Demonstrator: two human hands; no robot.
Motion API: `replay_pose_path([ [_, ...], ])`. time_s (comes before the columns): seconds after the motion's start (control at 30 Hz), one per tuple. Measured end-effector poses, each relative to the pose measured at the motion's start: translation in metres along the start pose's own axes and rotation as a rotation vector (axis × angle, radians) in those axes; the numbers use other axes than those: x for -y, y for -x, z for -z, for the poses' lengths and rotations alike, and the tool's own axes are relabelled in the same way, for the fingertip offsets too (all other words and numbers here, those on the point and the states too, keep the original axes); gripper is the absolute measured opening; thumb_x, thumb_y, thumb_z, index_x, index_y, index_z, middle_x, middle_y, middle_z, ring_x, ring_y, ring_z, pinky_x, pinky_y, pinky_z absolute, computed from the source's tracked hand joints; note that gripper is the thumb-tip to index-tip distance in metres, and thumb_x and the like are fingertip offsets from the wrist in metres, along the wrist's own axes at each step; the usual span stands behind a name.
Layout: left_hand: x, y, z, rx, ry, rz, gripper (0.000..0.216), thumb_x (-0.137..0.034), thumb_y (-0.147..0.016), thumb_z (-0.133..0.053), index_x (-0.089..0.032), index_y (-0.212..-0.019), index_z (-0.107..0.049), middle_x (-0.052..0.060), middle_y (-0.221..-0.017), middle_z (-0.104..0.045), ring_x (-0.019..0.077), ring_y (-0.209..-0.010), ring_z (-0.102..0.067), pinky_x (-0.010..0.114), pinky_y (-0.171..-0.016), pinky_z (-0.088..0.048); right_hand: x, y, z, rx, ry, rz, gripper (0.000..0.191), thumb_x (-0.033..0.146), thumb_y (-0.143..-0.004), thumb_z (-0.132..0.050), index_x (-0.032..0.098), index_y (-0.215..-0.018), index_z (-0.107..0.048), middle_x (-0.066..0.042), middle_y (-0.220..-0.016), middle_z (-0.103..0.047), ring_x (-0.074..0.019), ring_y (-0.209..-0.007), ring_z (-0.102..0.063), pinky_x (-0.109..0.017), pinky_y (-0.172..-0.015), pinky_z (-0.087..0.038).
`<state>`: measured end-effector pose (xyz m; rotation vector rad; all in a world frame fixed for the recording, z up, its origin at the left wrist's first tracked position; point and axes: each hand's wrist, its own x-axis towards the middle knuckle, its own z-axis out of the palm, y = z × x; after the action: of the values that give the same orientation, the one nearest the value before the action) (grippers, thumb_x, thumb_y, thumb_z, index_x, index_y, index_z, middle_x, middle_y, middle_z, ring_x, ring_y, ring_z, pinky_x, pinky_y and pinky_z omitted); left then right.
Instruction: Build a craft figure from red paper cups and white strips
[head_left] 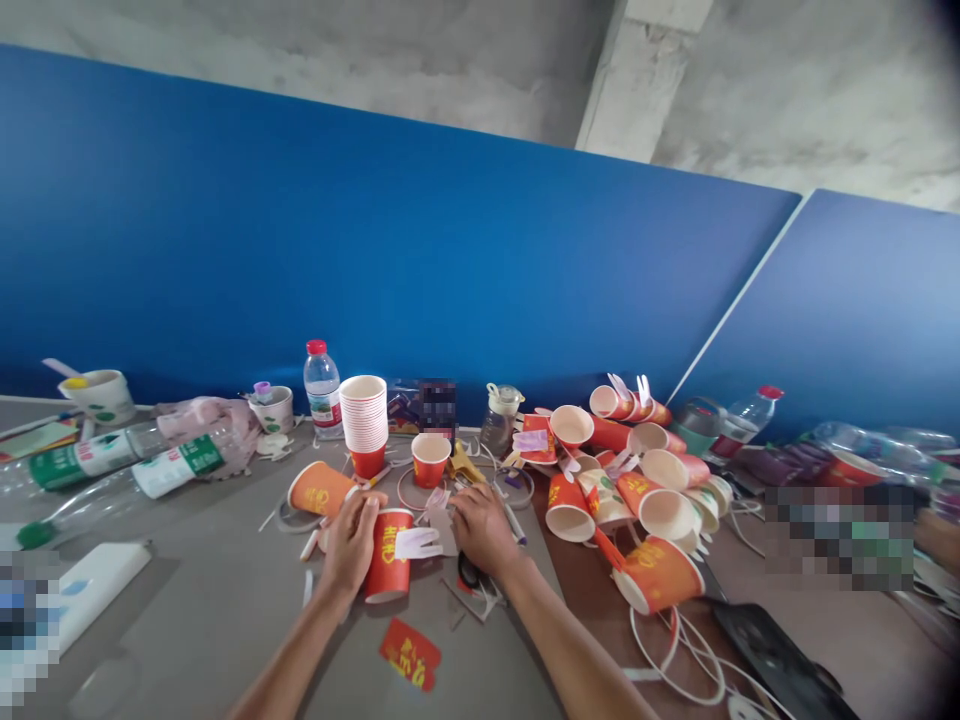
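My left hand point(349, 545) rests against the left side of a red paper cup point(388, 580) lying on the table, its fingers curled along the cup. A white paper piece cut into prongs point(420, 543) sits on that cup. My right hand point(484, 528) is to the right with fingers bent down over paper scraps; what its fingertips grip, if anything, is hidden. Black scissor handles point(469, 570) show just below it. An orange-red cup point(321, 488) lies on its side behind my left hand. A small red cup point(431, 460) stands upright beyond both hands.
A tall stack of paper cups point(364, 415) stands at the back beside a water bottle point(323, 390). Many cups with paper prongs point(645, 500) are heaped at right. A red cut piece point(410, 654) lies in front. Empty bottles point(180, 470) lie left; a cable point(694, 670) loops at right.
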<state>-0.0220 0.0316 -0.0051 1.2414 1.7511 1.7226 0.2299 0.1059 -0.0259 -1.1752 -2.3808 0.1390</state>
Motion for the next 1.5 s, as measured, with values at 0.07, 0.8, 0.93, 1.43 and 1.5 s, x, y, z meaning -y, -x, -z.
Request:
replay_pose_path([
  [0.07,0.001,0.0,0.0,-0.005,-0.002,0.008,0.065,-0.098,-0.095,-0.069,-0.034,-0.081,-0.077,0.011,-0.089,-0.087,0.0399,-0.097,-0.086,0.056,-0.096,-0.077,0.004,-0.006,-0.002,0.024,0.011,-0.01,0.027,0.007,-0.111,-0.08,0.028,-0.12,-0.094,-0.008,-0.127,-0.096,-0.0313,-0.129,-0.08,-0.043,-0.118,-0.06],
  [0.8,-0.001,0.0,0.001,-0.024,-0.011,0.007,0.062,-0.095,-0.097,-0.068,-0.036,-0.077,-0.075,0.01,-0.086,-0.085,0.0399,-0.094,-0.085,0.054,-0.095,-0.076,-0.056,-0.006,0.002,-0.36,0.016,-0.431,0.035,0.01,-0.104,-0.073,0.023,-0.125,-0.097,-0.016,-0.125,-0.095,-0.0358,-0.12,-0.083,-0.043,-0.106,-0.062],
  [0.93,-0.001,-0.002,0.004,-0.048,-0.022,0.0,0.06,-0.091,-0.099,-0.068,-0.036,-0.077,-0.076,0.01,-0.086,-0.086,0.0395,-0.093,-0.084,0.053,-0.093,-0.075,-0.065,-0.007,0.002,-0.443,-0.005,-0.419,0.037,0.01,-0.104,-0.065,0.024,-0.121,-0.095,-0.015,-0.117,-0.094,-0.0364,-0.117,-0.082,-0.043,-0.104,-0.062],
  [1.43,-0.006,-0.002,0.008,-0.032,-0.115,0.03,0.063,-0.093,-0.103,-0.056,-0.036,-0.078,-0.062,0.01,-0.09,-0.086,0.0426,-0.107,-0.088,0.054,-0.105,-0.075,-0.062,-0.006,0.01,-0.292,0.097,-0.562,0.039,0.003,-0.109,-0.067,0.022,-0.116,-0.1,-0.016,-0.121,-0.097,-0.035,-0.118,-0.085,-0.041,-0.105,-0.058],
  [1.5,-0.004,-0.003,0.007,-0.036,-0.117,0.026,0.064,-0.095,-0.103,-0.056,-0.036,-0.078,-0.062,0.01,-0.089,-0.087,0.042,-0.106,-0.088,0.054,-0.107,-0.075,-0.056,-0.007,0.014,-0.231,0.121,-0.578,0.035,0.004,-0.111,-0.072,0.023,-0.116,-0.1,-0.015,-0.122,-0.096,-0.0328,-0.117,-0.084,-0.039,-0.102,-0.056],
])
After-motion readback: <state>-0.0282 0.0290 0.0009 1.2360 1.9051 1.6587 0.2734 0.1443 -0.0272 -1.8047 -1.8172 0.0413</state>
